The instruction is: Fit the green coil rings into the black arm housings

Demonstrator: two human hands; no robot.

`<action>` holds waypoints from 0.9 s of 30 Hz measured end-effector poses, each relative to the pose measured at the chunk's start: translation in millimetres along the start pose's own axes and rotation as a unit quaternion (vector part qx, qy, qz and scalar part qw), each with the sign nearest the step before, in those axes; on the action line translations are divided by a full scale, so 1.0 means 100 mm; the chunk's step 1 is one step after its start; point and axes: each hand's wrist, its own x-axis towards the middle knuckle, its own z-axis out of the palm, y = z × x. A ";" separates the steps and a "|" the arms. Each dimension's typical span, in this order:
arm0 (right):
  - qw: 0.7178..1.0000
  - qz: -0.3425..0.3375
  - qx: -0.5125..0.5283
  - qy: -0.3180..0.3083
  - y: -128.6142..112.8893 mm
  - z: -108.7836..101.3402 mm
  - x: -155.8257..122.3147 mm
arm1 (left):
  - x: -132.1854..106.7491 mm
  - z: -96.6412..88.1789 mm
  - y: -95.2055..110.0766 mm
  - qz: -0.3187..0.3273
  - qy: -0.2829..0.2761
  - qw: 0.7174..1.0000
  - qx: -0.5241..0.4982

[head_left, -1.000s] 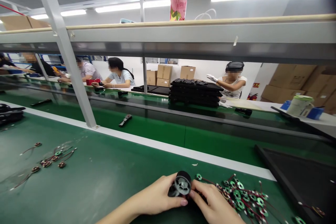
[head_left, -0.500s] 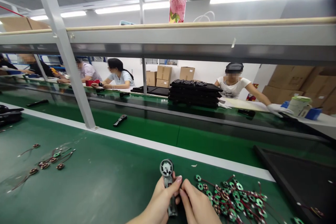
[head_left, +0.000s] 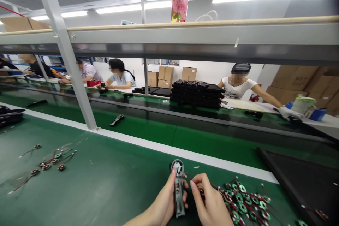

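My left hand (head_left: pixel 162 203) is closed around a slim grey handle part (head_left: pixel 178 190) with a round grilled head, held upright above the green mat. My right hand (head_left: pixel 209 201) is just to its right, fingers pinched on a small copper coil with red wires (head_left: pixel 201 191). A pile of green-and-copper coils with red wires (head_left: pixel 243 201) lies to the right of my hands.
More coils (head_left: pixel 50 160) lie scattered at the left. A black tray (head_left: pixel 304 180) sits at the right. Beyond a white strip runs a green conveyor (head_left: pixel 148 127) carrying a black handle (head_left: pixel 117 120). A metal post (head_left: pixel 66 53) stands at left. Other people work across the line beside stacked black trays (head_left: pixel 196 93).
The handle part has shifted slightly right and up in my left hand. My right hand has moved apart from it and now pinches a coil. The black handle on the conveyor has drifted left.
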 end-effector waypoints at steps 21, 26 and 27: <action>0.983 -0.087 -0.162 -0.001 0.07 0.00 -0.06 | -0.05 -0.02 -0.06 0.058 -0.095 0.987 0.118; 0.982 -0.099 -0.161 -0.003 0.04 -0.02 -0.04 | -0.11 0.01 0.04 0.087 -0.059 0.968 0.229; 0.981 -0.103 -0.163 0.008 0.04 -0.03 -0.03 | -0.11 0.02 0.06 0.088 -0.057 0.968 0.227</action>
